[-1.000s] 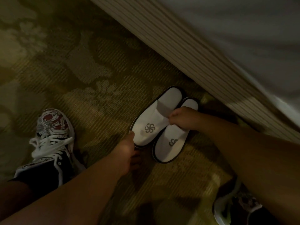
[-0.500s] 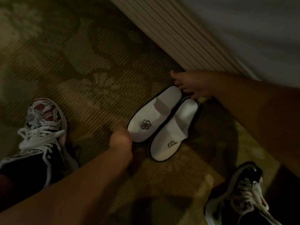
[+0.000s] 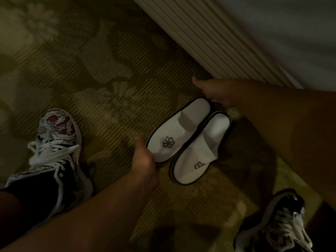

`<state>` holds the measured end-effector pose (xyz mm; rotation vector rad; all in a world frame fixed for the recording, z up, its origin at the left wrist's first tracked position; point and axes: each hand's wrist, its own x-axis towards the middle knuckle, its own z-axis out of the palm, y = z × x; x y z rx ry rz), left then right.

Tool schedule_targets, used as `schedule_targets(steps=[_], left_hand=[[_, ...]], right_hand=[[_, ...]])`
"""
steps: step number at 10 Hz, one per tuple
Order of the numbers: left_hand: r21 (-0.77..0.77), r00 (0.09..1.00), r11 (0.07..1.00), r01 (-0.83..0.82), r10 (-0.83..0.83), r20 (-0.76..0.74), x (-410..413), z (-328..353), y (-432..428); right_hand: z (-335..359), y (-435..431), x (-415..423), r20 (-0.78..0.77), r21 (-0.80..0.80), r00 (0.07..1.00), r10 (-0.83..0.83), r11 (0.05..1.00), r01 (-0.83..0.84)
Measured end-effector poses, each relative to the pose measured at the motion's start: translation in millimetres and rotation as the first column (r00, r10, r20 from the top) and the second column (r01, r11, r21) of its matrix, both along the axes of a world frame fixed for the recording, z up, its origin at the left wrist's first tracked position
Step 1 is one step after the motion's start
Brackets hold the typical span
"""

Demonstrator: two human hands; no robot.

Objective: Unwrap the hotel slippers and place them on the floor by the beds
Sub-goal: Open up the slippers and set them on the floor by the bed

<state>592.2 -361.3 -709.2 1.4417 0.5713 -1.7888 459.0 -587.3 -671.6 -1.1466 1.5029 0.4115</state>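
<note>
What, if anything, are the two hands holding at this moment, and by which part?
Nothing is lifted. The left hand touches the toe edge of the left slipper; the right hand touches its heel rim. Both slippers lie flat on the carpet. Whether either grip closes cannot be told.

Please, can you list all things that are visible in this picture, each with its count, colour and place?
slippers: two, white with dark edging and a grey logo, side by side on the carpet next to the bed base.
carpet: one, olive-green with a pale leaf pattern, covers the floor.
bed base: one, beige with stripes, upper right, running diagonally.
bedding: one, white-grey, upper right corner above the base.
sneakers: two, black and white with white laces, one with red print at left, one at lower right.
left hand: one, at the toe end of the left slipper.
right hand: one, at the heel ends of the slippers.
</note>
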Motion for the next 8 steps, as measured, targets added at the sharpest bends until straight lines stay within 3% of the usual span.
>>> schedule_targets(steps=[2, 4, 8], left_hand=[[0.093, 0.993, 0.995, -0.035, 0.024, 0.12, 0.5, -5.1, 5.9], [0.115, 0.992, 0.992, -0.05, 0.036, 0.121, 5.5, -12.4, 6.1], [0.154, 0.994, 0.988, 0.0, -0.017, 0.112, 15.3, -5.2, -11.2]], right_hand=[[-6.1, -3.7, 6.5, -0.004, 0.013, 1.0, 0.026, 1.0, -0.026], [-21.4, -3.7, 8.3, -0.075, -0.028, 0.996, 0.046, 0.998, -0.048], [-24.9, -8.2, 4.8, -0.015, -0.104, 0.996, 0.087, 0.991, -0.088]])
